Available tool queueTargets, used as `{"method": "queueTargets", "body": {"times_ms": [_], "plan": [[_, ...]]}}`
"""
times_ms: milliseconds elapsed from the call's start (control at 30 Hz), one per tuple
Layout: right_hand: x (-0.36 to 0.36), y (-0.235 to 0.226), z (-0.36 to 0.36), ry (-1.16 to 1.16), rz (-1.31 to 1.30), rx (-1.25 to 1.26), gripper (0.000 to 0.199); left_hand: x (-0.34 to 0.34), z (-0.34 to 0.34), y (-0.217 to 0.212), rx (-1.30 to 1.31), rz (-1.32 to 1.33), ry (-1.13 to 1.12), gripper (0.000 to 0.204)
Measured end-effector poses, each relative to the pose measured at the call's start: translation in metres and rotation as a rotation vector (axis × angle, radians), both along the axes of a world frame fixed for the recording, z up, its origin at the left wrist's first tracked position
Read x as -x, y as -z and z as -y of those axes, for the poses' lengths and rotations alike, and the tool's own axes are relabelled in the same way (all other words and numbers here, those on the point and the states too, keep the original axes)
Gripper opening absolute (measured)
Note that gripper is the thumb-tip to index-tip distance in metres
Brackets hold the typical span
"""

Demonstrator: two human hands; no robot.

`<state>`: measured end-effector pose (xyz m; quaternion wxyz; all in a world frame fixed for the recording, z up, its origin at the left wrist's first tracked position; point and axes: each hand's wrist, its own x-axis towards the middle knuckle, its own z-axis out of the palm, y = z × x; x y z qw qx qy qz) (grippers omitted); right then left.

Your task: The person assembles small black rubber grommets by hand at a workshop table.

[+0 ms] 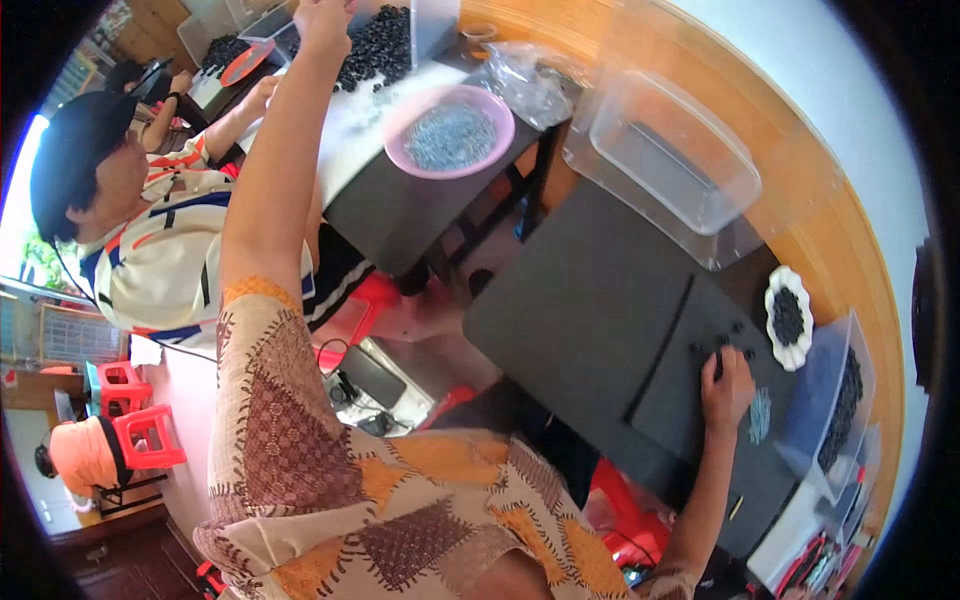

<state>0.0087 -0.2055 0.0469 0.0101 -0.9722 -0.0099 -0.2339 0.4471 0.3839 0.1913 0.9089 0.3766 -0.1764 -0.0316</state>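
My left arm reaches far up to the top edge, where my left hand [325,28] is partly cut off; its fingers do not show clearly. It is above a clear bin of small black parts [378,48]. My right hand [729,392] rests low over the dark mat [590,270], fingers closed around a small black piece [718,364]. A few loose black parts [738,327] lie just beyond it. Beside its wrist is a little pile of thin silvery pins or screws [760,415].
A scalloped white dish [775,325] and a clear bin [850,400] of black parts stand at right. An upright clear box [680,165] is at the back. A pink bowl [500,112] holds small metal pieces. A co-worker [165,235] sits at left.
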Motion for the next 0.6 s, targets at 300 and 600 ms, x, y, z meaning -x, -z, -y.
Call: {"method": "queueTargets", "body": {"times_ms": [300, 600], "plan": [[-0.013, 0.008, 0.027, 0.051, 0.220, -0.312, 0.013, 0.244, 0.226, 0.018, 0.074, -0.063, 0.422, 0.035], [-0.007, -0.037, 0.023, 0.013, 0.458, -1.100, 0.009, 0.382, 0.470, 0.116, -0.107, -0.524, 0.669, 0.050]]}}
